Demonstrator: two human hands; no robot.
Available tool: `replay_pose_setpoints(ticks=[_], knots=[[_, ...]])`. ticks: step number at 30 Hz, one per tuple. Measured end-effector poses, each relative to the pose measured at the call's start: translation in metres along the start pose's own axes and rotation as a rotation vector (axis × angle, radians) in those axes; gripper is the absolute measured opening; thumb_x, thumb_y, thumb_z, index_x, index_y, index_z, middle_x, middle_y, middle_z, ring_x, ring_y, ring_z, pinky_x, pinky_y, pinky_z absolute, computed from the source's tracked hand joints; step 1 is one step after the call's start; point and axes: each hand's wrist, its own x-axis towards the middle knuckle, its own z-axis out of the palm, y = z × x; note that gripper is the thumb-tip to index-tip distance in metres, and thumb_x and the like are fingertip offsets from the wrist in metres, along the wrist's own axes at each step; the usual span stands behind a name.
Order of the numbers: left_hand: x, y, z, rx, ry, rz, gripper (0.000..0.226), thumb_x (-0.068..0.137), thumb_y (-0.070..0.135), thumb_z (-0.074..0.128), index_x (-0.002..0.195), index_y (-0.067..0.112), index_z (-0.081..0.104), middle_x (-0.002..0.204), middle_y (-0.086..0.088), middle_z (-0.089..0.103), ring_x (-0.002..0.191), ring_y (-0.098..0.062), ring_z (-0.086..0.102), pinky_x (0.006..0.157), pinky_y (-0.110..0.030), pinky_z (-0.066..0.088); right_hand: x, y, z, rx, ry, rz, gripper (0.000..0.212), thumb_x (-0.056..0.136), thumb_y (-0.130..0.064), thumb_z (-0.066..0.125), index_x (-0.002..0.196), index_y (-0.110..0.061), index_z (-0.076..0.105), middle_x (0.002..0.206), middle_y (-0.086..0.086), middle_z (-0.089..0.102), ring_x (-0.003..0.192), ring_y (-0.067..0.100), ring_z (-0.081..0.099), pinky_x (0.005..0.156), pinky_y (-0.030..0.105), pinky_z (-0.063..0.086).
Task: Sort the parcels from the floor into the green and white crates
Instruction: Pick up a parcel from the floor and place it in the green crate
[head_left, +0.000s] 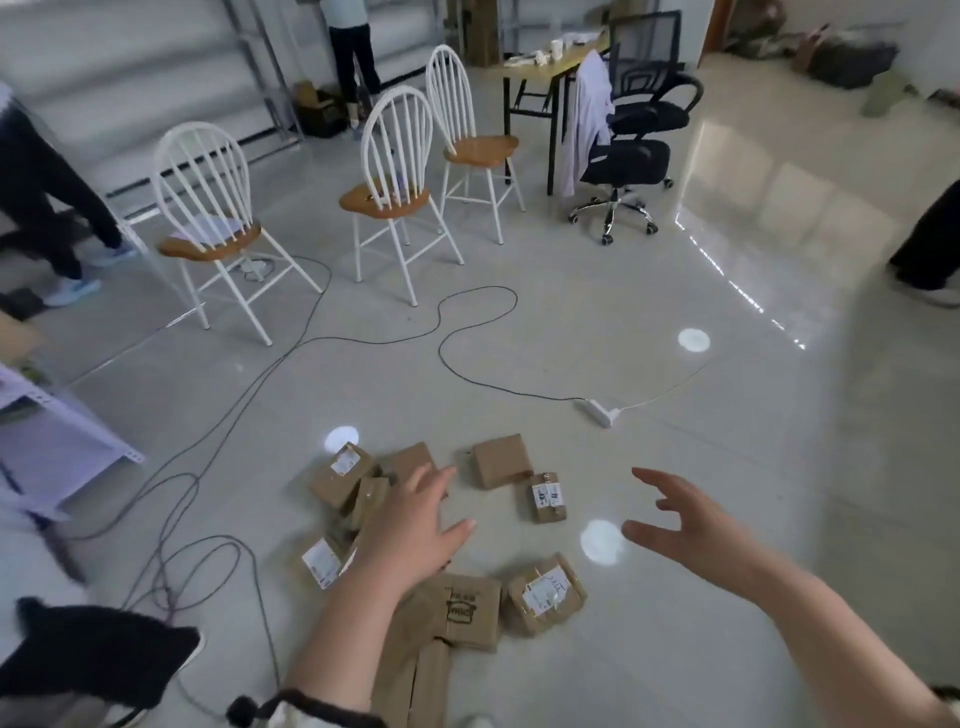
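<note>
brown parcels (501, 461) lying scattered on the shiny floor (727, 441) right below the camera, left hand (410, 527) hovering over the pile, fingers (435, 482) spread loose and holding nothing, right hand (693, 525) reaching out beside it, also relaxed and empty, white chairs (384, 200) sitting further back

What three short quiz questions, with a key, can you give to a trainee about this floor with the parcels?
1. True or false: the left hand grips one of the parcels.
2. How many white chairs with wooden seats stand beyond the parcels? A) two B) three C) five
3. Fill in: the right hand holds ___.
Key: 1 false, its fingers are straight above the parcels; 2 B; 3 nothing.
</note>
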Motion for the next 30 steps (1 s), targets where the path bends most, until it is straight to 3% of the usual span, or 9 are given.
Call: replay_pose_setpoints(ticks=[5, 9, 16, 19, 23, 27, 30], knots=[[0.026, -0.051, 0.039, -0.071, -0.119, -0.089, 0.072, 0.088, 0.053, 0.053, 0.149, 0.03, 0.024, 0.156, 0.008, 0.021, 0.138, -0.017, 0.033, 0.106, -0.036, 0.037, 0.056, 0.006, 0.054, -0.017, -0.101, 0.089, 0.068, 0.081, -0.045, 0.068, 0.14, -0.034, 0.036, 0.137, -0.015, 0.038, 0.115, 0.005, 0.044, 0.092, 0.022, 0.037], [0.066, -0.082, 0.115, -0.122, -0.18, -0.098, 0.072, 0.087, 0.053, 0.055, 0.149, 0.031, 0.025, 0.155, 0.008, 0.023, 0.139, -0.013, 0.03, 0.11, -0.034, 0.034, 0.112, 0.059, 0.097, -0.048, -0.131, 0.125, 0.068, 0.081, -0.044, 0.068, 0.14, -0.032, 0.038, 0.14, -0.014, 0.039, 0.116, 0.003, 0.042, 0.094, 0.02, 0.034], [0.192, -0.161, 0.353, -0.128, -0.317, -0.054, 0.074, 0.086, 0.051, 0.058, 0.149, 0.028, 0.025, 0.153, 0.007, 0.028, 0.137, -0.013, 0.033, 0.11, -0.028, 0.028, 0.268, 0.24, 0.237, 0.035, -0.159, 0.288, 0.065, 0.082, -0.042, 0.068, 0.139, -0.029, 0.04, 0.142, -0.01, 0.042, 0.115, 0.012, 0.05, 0.087, 0.023, 0.039], [0.247, -0.198, 0.471, 0.098, -0.396, 0.053, 0.089, 0.081, 0.063, 0.053, 0.151, 0.027, 0.012, 0.158, 0.003, 0.018, 0.143, -0.021, 0.019, 0.115, -0.04, 0.024, 0.333, 0.335, 0.298, -0.027, -0.167, 0.322, 0.065, 0.084, -0.038, 0.068, 0.141, -0.023, 0.04, 0.145, -0.004, 0.042, 0.124, 0.018, 0.048, 0.092, 0.025, 0.038], [0.288, -0.239, 0.604, 0.33, -0.491, 0.121, 0.122, 0.063, 0.086, 0.048, 0.152, 0.024, -0.007, 0.161, -0.002, -0.004, 0.147, -0.029, -0.003, 0.115, -0.059, 0.004, 0.397, 0.436, 0.363, -0.099, -0.201, 0.294, 0.064, 0.087, -0.031, 0.066, 0.143, -0.021, 0.037, 0.146, 0.004, 0.041, 0.13, 0.021, 0.044, 0.107, 0.03, 0.035], [0.29, -0.25, 0.685, 0.391, -0.458, 0.164, 0.149, 0.04, 0.102, 0.029, 0.15, 0.01, -0.012, 0.16, -0.009, -0.011, 0.146, -0.032, -0.012, 0.099, -0.065, -0.026, 0.437, 0.484, 0.411, 0.074, -0.211, 0.283, 0.062, 0.089, -0.031, 0.062, 0.144, -0.032, 0.033, 0.143, 0.001, 0.041, 0.122, 0.022, 0.051, 0.104, 0.034, 0.042], [0.289, -0.245, 0.705, 0.432, -0.397, 0.13, 0.155, 0.037, 0.102, 0.027, 0.148, 0.003, -0.013, 0.159, -0.015, -0.014, 0.145, -0.034, -0.014, 0.088, -0.066, -0.038, 0.45, 0.501, 0.433, 0.135, -0.259, 0.265, 0.055, 0.094, -0.024, 0.055, 0.142, -0.037, 0.033, 0.133, 0.001, 0.048, 0.112, 0.02, 0.057, 0.094, 0.034, 0.051]])
